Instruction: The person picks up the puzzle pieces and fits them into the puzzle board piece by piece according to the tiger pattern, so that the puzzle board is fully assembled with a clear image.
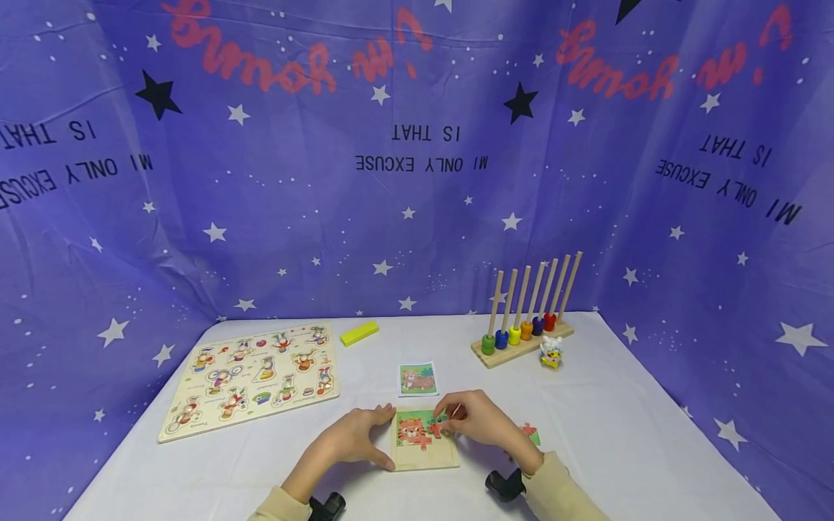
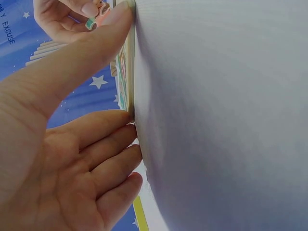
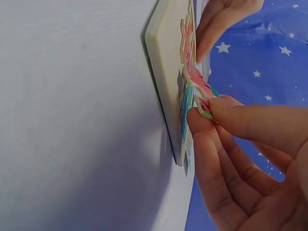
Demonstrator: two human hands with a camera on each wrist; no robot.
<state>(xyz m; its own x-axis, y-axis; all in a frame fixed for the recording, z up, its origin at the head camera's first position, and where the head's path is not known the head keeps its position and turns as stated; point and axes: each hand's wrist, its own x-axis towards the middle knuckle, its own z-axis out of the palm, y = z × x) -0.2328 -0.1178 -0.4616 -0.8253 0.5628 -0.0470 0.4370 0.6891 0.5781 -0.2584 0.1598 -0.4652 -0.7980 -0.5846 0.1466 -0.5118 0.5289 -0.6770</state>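
A wooden puzzle board [image 1: 426, 457] lies on the table with a red tiger-face piece [image 1: 411, 431] set in its back left part. My left hand [image 1: 357, 436] rests along the board's left edge, thumb at the near corner and straight fingertips at the far one. Between thumb and fingers, my right hand [image 1: 478, 418] pinches a red and green puzzle piece [image 3: 201, 84]. That piece is tilted in the right wrist view, close over the board's back right part. Just behind the board lies a tiger picture card [image 1: 418, 380].
More puzzle pieces [image 1: 531, 433] lie by the right forearm, partly hidden. A large picture board [image 1: 250, 383] lies at left, a yellow block [image 1: 359, 333] at the back. Back right stand a peg rack [image 1: 521, 343] with coloured beads and a small figurine [image 1: 551, 352].
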